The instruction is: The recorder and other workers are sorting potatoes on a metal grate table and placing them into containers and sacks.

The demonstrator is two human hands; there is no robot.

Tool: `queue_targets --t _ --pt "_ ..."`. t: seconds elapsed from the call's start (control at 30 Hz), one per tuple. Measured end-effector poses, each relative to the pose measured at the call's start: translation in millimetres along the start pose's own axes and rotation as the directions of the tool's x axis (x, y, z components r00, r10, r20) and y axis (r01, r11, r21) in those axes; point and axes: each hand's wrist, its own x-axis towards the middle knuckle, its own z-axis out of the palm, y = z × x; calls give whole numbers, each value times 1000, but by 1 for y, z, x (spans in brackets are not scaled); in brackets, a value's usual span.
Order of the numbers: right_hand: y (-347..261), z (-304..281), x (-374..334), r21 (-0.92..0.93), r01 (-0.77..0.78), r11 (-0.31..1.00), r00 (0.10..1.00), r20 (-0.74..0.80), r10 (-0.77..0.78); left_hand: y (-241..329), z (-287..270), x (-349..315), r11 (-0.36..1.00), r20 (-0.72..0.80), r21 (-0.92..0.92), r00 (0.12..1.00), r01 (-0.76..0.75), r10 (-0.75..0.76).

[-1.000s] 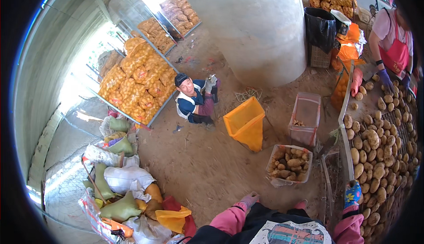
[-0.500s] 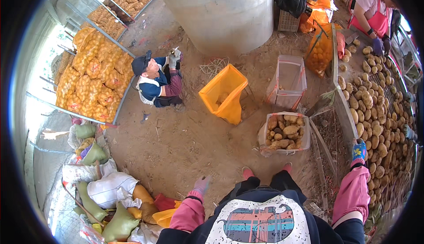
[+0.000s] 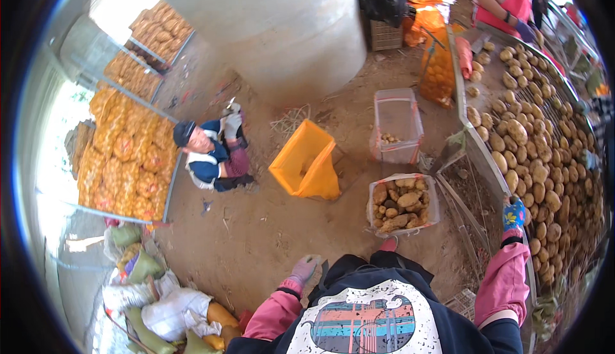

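Note:
My left hand, in a pale grey-pink glove, hangs beside my body above the dirt floor. Its fingers look loosely stretched out, and nothing shows in them. On the right, my right hand wears a blue patterned glove and grips the edge of a long sorting table. Many loose potatoes cover the table's slatted top just beyond that hand. In front of my feet stands a clear-sided crate lined with a bag and filled with potatoes of mixed sizes.
An open orange bag on a frame and a clear crate stand ahead, before a thick concrete pillar. A capped person is at left, near stacked potato sacks. Stuffed sacks lie lower left; another person works across the table.
The view has turned and shifted, so the crates and pillar appear further left. My left hand has swung slightly to the right, closer to my body. My right hand stays on the table's edge.

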Motion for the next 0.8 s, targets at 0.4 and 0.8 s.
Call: queue_targets --t 0.4,0.8 --pt "-20 106 -131 479 -510 714 839 460 291 116 -17 78 957 199 258 977 -134 83" --pt "-150 159 -204 282 -945 165 326 852 410 297 62 165 735 457 511 865 -446 207"
